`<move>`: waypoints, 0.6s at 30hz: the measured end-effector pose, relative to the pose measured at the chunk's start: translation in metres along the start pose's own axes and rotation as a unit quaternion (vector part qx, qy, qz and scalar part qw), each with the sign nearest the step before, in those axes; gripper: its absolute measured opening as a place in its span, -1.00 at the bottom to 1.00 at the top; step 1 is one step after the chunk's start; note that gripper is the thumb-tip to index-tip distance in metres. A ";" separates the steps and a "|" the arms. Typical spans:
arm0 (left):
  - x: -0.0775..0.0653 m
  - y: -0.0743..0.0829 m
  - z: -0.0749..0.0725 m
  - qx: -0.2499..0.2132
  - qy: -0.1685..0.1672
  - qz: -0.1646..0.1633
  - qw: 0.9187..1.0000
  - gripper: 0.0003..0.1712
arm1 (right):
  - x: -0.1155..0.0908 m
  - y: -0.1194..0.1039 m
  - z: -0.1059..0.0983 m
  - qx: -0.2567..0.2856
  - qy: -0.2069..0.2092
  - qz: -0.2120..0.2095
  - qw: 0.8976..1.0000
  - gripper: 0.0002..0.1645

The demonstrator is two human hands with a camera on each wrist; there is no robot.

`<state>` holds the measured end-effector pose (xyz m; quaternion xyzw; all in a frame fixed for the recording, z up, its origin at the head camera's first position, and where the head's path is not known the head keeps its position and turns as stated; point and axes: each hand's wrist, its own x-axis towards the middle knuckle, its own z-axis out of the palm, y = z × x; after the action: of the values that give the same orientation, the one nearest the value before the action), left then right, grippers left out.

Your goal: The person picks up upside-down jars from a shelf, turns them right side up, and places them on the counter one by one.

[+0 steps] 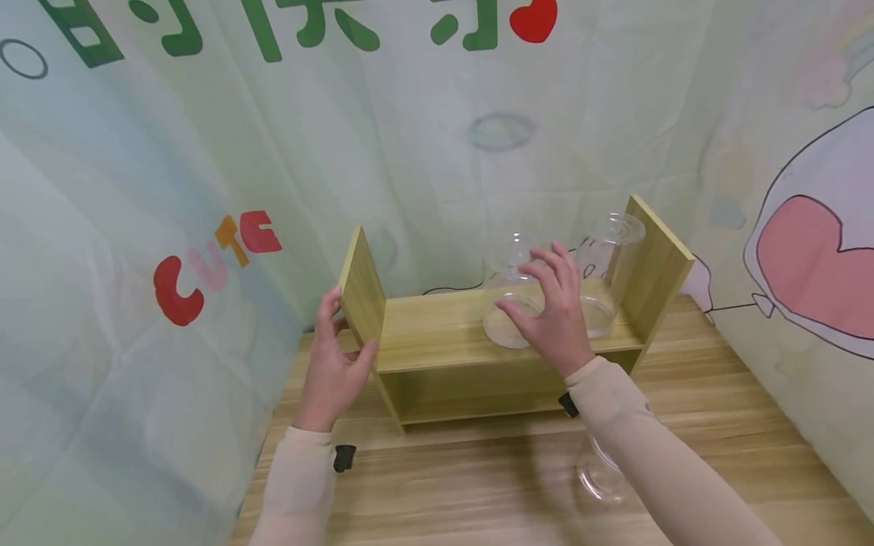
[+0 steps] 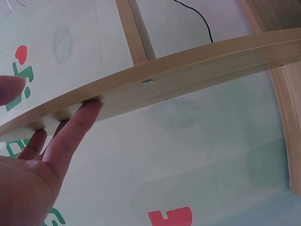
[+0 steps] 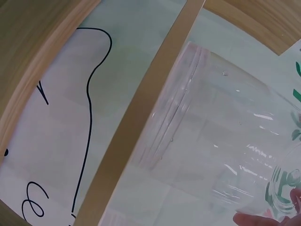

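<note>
My left hand (image 1: pixel 337 371) is at the left side panel (image 1: pixel 362 292) of a small two-tier wooden shelf (image 1: pixel 437 326). Its fairly straight fingers (image 2: pixel 77 127) touch the panel's outer face, while the thumb stands off in the left wrist view. Over the upper board, my right hand (image 1: pixel 556 315) is spread in a C shape in front of a clear jar (image 1: pixel 498 326), with a gap between thumb and fingers. In the right wrist view, clear rings (image 3: pixel 282 188) show beside its fingertips; contact is hard to tell. Another clear jar (image 1: pixel 597 315) stands near the right panel.
A clear round container (image 1: pixel 604 478) is on the wooden table (image 1: pixel 444 485), partly behind the right sleeve. The shelf's right panel (image 1: pixel 658 265) rises beyond the jars. Printed cloth (image 1: pixel 410 167) hangs behind and on both sides, and a thin dark cord (image 1: pixel 451 289) shows behind the shelf.
</note>
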<state>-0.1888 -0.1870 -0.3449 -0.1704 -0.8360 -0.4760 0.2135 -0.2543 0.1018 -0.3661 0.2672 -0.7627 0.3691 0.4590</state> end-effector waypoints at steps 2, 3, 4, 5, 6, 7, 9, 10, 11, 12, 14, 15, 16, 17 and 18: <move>0.000 0.000 0.000 0.002 0.000 -0.001 1.000 -0.07 | 0.000 -0.001 0.000 0.005 0.003 0.000 1.000 -0.34; 0.000 0.000 0.000 0.003 0.000 -0.002 1.000 -0.07 | -0.001 -0.002 -0.001 0.008 0.005 0.000 1.000 -0.33; -0.001 0.000 0.000 0.005 0.000 -0.005 1.000 -0.08 | -0.001 -0.002 -0.001 0.011 0.008 -0.001 1.000 -0.33; -0.001 0.001 0.000 0.004 0.001 -0.006 1.000 -0.08 | -0.002 -0.003 -0.001 0.013 0.010 -0.001 1.000 -0.32; -0.002 0.001 0.000 0.005 0.001 -0.008 1.000 -0.08 | -0.003 -0.004 -0.001 0.016 0.012 0.000 1.000 -0.32; -0.002 0.001 0.000 0.005 0.002 -0.010 1.000 -0.08 | -0.003 -0.004 -0.002 0.019 0.015 0.001 1.000 -0.32; -0.003 0.001 0.000 0.006 0.003 -0.012 1.000 -0.09 | -0.005 -0.006 -0.003 0.027 0.019 0.003 0.999 -0.32; -0.003 0.001 0.000 0.006 0.004 -0.011 1.000 -0.09 | -0.005 -0.007 -0.003 0.031 0.021 0.004 0.999 -0.32; -0.003 0.001 0.000 0.007 0.005 -0.011 1.000 -0.09 | -0.005 -0.008 -0.004 0.034 0.022 0.005 0.999 -0.33; -0.003 0.000 0.000 0.007 0.005 -0.010 1.000 -0.09 | -0.006 -0.009 -0.005 0.038 0.025 0.006 0.999 -0.33; -0.002 0.000 0.001 0.005 0.006 -0.009 1.000 -0.09 | -0.005 -0.010 -0.007 0.046 0.032 0.006 0.998 -0.34; -0.002 0.000 0.001 0.004 0.006 -0.008 1.000 -0.08 | -0.005 -0.011 -0.008 0.048 0.036 0.006 0.998 -0.33; -0.002 -0.001 0.002 0.004 0.007 -0.008 1.000 -0.08 | -0.004 -0.013 -0.009 0.050 0.039 0.006 0.998 -0.33; -0.001 -0.001 0.002 0.002 0.008 -0.008 1.000 -0.08 | -0.003 -0.015 -0.010 0.052 0.043 0.005 0.998 -0.33; -0.001 -0.001 0.003 0.001 0.009 -0.007 1.000 -0.09 | -0.002 -0.017 -0.012 0.057 0.048 0.005 0.997 -0.32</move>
<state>-0.1890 -0.1851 -0.3470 -0.1598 -0.8357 -0.4780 0.2181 -0.2348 0.1017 -0.3584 0.2711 -0.7188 0.4265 0.4774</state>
